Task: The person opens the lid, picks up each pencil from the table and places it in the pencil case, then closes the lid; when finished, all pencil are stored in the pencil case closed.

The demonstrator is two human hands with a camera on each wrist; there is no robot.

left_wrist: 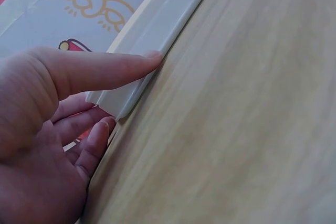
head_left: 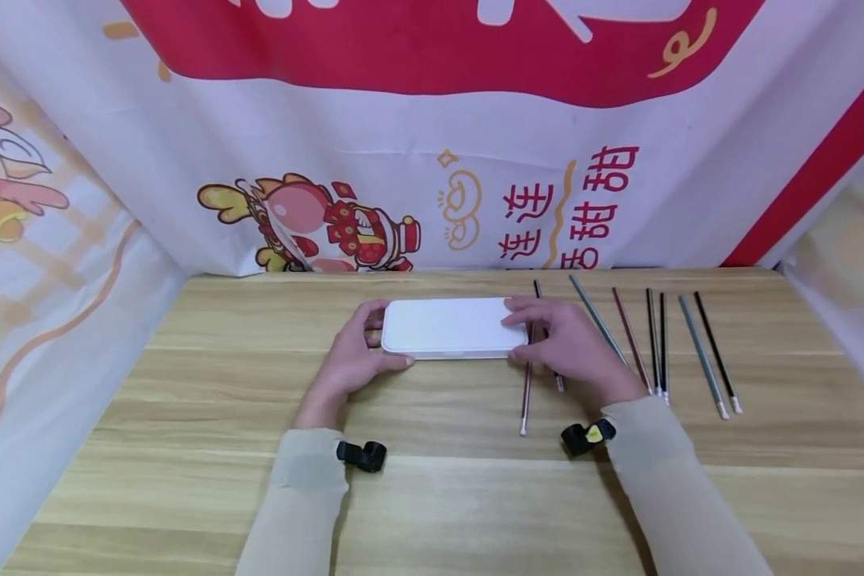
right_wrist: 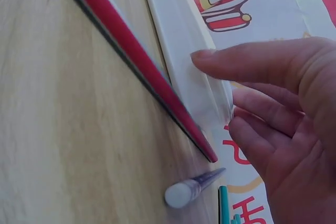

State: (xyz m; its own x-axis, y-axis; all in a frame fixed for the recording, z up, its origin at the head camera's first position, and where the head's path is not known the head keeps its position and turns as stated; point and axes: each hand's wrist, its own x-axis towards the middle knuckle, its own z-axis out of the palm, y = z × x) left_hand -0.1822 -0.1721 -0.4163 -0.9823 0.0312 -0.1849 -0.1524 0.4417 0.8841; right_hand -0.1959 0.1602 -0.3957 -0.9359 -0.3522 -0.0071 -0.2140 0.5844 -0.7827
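Observation:
A white pencil case [head_left: 446, 326], lidded and with rounded corners, lies flat near the back of the wooden table. My left hand [head_left: 353, 352] grips its left end, the thumb along the front edge and the other fingers around the end. At the opposite end my right hand [head_left: 572, 340] holds the case, with its thumb at the front side [right_wrist: 181, 30] and fingertips over the top and end. A dark red pencil [head_left: 526, 392] lies by the right end, partly hidden by that hand. Beside it is a dark pencil [head_left: 560, 382], its middle covered. The case's inside is hidden.
Several pencils with white eraser ends lie to the right, among them a teal pencil [head_left: 702, 352], a black pencil [head_left: 717, 352] and another red pencil [head_left: 630, 332]. A printed cloth [head_left: 403, 128] hangs behind the wooden table [head_left: 461, 512].

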